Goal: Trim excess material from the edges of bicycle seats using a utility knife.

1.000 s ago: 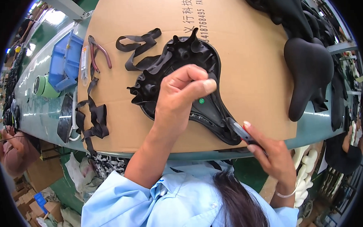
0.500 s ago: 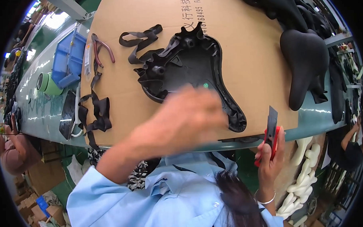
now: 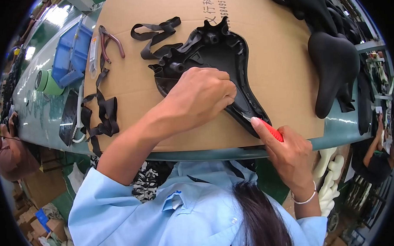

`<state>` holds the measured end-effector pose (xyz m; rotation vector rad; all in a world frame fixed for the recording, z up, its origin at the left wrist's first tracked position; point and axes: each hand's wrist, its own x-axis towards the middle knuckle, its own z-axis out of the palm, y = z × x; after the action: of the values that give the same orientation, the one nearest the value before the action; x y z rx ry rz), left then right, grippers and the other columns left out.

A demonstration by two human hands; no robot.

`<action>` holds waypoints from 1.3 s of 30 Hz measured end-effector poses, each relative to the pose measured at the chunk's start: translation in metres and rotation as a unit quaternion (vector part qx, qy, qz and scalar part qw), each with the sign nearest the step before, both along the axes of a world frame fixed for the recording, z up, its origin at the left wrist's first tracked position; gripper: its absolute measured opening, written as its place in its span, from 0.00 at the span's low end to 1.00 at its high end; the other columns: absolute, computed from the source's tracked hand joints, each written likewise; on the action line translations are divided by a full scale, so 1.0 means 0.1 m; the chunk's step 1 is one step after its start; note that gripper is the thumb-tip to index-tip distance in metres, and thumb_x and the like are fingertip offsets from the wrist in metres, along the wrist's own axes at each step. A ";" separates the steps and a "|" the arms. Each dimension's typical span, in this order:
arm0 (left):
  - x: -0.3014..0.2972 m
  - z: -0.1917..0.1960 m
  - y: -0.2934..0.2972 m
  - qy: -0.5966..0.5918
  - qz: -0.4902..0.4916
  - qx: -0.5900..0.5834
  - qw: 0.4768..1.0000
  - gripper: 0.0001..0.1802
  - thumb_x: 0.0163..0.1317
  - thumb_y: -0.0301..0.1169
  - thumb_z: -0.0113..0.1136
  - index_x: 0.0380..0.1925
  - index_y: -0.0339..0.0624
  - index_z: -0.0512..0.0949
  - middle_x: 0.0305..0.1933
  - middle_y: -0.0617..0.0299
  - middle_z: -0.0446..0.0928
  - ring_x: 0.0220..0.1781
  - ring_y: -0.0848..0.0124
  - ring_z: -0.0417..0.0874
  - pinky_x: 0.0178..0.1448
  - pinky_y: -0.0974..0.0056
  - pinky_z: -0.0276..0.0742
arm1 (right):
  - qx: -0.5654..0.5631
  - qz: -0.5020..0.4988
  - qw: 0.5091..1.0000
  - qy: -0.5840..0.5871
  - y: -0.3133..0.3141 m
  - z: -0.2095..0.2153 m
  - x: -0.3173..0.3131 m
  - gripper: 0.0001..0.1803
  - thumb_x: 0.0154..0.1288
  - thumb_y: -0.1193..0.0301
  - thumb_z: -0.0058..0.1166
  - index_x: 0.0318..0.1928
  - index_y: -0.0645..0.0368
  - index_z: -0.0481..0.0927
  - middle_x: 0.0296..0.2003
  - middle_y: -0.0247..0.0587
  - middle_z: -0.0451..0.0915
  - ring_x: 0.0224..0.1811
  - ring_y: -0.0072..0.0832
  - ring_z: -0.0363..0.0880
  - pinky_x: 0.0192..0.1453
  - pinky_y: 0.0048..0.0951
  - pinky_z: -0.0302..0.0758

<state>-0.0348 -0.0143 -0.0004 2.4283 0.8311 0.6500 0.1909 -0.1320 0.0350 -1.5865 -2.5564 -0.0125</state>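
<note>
A black bicycle saddle lies upside down, its hollow underside up and its narrow nose toward me. Loose cover material stands up in folds along its wide rear rim. Over the saddle's middle is my left hand, its fingers closed; whatever they pinch is hidden. My right hand is wrapped round a red utility knife at the saddle's nose. The knife's tip end is at the nose's inner edge, and its blade hardly shows.
Brown cardboard covers the table under the saddle. To the left lie pliers, black strips, a blue bin, a green container and a dark phone-like slab. More black saddles are piled at right.
My right hand has brought the knife up and left from beside the table edge to the saddle's nose. My left hand, blurred before, is now steady over the saddle, a little higher.
</note>
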 end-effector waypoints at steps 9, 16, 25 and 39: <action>0.02 0.07 -0.13 0.001 0.072 -0.097 0.993 0.07 0.56 0.30 0.59 0.25 0.39 0.80 0.26 0.58 0.76 0.33 0.59 0.79 0.37 0.58 0.74 | -0.101 0.002 0.990 -0.100 0.01 0.42 0.43 0.32 0.60 0.77 0.53 0.65 0.38 0.72 0.25 0.38 0.72 0.23 0.29 0.72 0.27 0.31 0.71; 0.44 0.01 0.13 0.033 -0.002 -0.148 0.988 0.06 0.49 0.29 0.60 0.22 0.37 0.80 0.24 0.56 0.78 0.30 0.61 0.81 0.36 0.60 0.75 | -0.270 -0.268 0.724 0.575 -0.23 -0.08 0.05 0.32 0.73 0.69 0.41 0.74 0.58 0.50 0.53 0.42 0.75 0.30 0.18 0.74 0.31 0.20 0.77; 0.40 0.06 0.31 -0.129 0.035 -0.420 0.898 0.07 0.52 0.30 0.63 0.25 0.35 0.81 0.23 0.67 0.78 0.26 0.79 0.75 0.32 0.72 0.68 | -0.448 -0.279 0.571 0.628 -0.19 0.05 -0.42 0.30 0.74 0.68 0.40 0.73 0.57 0.51 0.32 0.41 0.76 0.19 0.19 0.72 0.24 0.20 0.73; 0.00 0.08 0.63 -0.132 0.182 0.170 0.959 0.15 0.64 0.39 0.59 0.41 0.37 0.78 0.38 0.55 0.80 0.41 0.62 0.79 0.48 0.63 0.73 | -0.279 -0.227 0.571 0.738 -0.21 -0.29 -0.22 0.22 0.73 0.66 0.46 0.60 0.64 0.61 0.34 0.43 0.76 0.30 0.27 0.80 0.35 0.27 0.79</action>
<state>-0.0348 0.0486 0.0075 2.4158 1.1413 1.3213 0.1692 -0.1526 0.0058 -1.2360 -0.7604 1.4590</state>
